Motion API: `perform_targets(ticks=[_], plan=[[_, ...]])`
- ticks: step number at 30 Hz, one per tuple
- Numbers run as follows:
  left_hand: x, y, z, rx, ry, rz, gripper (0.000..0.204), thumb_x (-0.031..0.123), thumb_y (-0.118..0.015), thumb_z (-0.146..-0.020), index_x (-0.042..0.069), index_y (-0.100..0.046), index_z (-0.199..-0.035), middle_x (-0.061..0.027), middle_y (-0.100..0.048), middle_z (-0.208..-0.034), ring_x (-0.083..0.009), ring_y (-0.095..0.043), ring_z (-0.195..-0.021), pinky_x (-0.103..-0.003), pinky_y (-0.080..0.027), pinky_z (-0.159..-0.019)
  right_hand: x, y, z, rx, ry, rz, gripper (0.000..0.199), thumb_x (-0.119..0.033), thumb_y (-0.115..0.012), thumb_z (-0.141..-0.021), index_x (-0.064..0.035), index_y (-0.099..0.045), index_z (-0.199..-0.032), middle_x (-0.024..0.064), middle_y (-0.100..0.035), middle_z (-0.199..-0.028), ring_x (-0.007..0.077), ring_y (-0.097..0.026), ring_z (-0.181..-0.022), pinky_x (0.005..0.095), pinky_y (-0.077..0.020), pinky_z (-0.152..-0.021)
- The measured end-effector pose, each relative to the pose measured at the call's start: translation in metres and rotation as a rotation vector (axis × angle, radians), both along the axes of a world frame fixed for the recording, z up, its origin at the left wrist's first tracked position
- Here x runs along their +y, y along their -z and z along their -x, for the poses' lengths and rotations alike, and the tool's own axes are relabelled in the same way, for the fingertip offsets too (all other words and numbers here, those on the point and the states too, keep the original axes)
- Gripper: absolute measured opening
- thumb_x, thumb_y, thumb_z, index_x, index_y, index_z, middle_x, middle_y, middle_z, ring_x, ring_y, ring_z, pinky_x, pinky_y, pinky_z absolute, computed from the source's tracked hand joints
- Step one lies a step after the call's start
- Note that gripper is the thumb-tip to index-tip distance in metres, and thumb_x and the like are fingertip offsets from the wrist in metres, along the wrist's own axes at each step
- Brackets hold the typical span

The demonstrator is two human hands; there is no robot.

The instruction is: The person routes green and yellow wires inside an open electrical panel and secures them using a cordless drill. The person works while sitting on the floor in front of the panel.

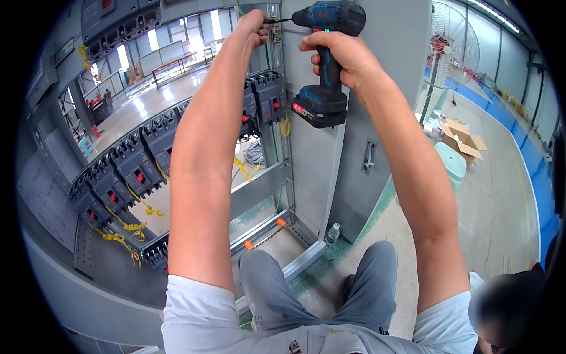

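While both arms reach up from the lower edge, the right hand (339, 53) is closed around the grip of a blue cordless drill (327, 53), held level with its battery pack hanging below the fist. The drill's bit points left and meets the grey cabinet upright (306, 153) near the top of it. Left hand (254, 26) is curled at the bit tip, fingers pinched against the upright right where the bit lands; what it pinches is too small to tell. Left of the upright, a row of black circuit breakers (135, 168) with red buttons runs down and away along a mounting rail. Yellow wire ends (127, 227) hang below the breakers. Orange caps (265, 233) sit on the rail near the foot of the upright. A clear water bottle (333, 232) stands on the floor just right of the upright's foot. Further right of the upright: a pale green bin (451, 162), open cardboard boxes (463, 138), and a standing fan (451, 50). Grey trousers (330, 295) are below the upright, in the lower middle. Another person's head (507, 310) is at lower right, well away from the upright.
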State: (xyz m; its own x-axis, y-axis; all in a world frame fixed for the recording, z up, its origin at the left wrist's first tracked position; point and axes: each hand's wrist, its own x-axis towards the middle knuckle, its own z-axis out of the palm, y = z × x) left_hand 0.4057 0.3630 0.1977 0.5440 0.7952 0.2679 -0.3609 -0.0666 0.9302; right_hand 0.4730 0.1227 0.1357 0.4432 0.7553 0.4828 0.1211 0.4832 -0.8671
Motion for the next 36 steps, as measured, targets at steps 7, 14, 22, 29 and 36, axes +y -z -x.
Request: perform_targets(ticks=[7,14,22,29,36], plan=[[0.023,0.007,-0.014,-0.005,0.069,-0.073,0.021,0.015,-0.053,-0.092,0.014,-0.042,-0.074,0.0053,-0.033,-0.055,-0.0066,-0.027,-0.041,-0.024,-0.02,-0.039,-0.004,0.006,-0.004,-0.019,0.051,-0.018,0.012,-0.006,-0.073,-0.084,-0.0021,-0.063,-0.089,0.0064,-0.065,-0.082,0.0122,-0.057,-0.058,0.0312,-0.0522,-0.053],[0.021,0.053,-0.039,-0.039,-0.06,-0.048,0.018,0.017,-0.05,-0.087,0.017,-0.043,-0.071,0.0053,-0.031,-0.055,-0.0084,-0.026,-0.041,-0.027,-0.019,-0.038,0.042,0.018,-0.059,-0.134,0.056,0.103,0.062,-0.047,-0.077,-0.083,0.006,-0.066,-0.113,0.0153,-0.07,-0.077,0.022,-0.072,-0.071,0.0309,-0.0609,-0.07],[0.015,0.004,0.007,0.091,-0.063,-0.101,0.022,0.025,-0.061,-0.093,0.009,-0.051,-0.082,-0.0028,-0.049,-0.063,-0.0118,-0.048,-0.046,-0.025,-0.031,-0.039,-0.005,0.014,0.007,0.033,-0.02,-0.074,0.016,-0.005,-0.075,-0.082,-0.0036,-0.063,-0.092,0.0058,-0.064,-0.08,0.0163,-0.063,-0.06,0.0312,-0.0509,-0.051],[-0.041,0.032,0.06,0.004,-0.288,-0.377,0.06,0.064,-0.058,-0.093,0.008,-0.064,-0.115,-0.0037,-0.062,-0.09,-0.0137,-0.059,-0.084,-0.035,-0.046,-0.076,-0.099,0.104,0.007,0.042,-0.121,-0.097,0.025,-0.014,-0.08,-0.082,-0.0016,-0.067,-0.099,0.0041,-0.064,-0.078,0.0131,-0.063,-0.063,0.0298,-0.0521,-0.058],[-0.044,-0.001,0.058,-0.238,-0.153,-0.344,0.057,0.063,-0.04,-0.102,0.012,-0.065,-0.103,-0.0036,-0.062,-0.086,-0.0156,-0.059,-0.092,-0.041,-0.048,-0.087,-0.189,0.253,-0.033,0.082,-0.143,0.179,0.021,-0.01,-0.079,-0.084,-0.0025,-0.069,-0.101,0.0025,-0.069,-0.083,0.0113,-0.064,-0.069,0.0289,-0.0536,-0.067]])
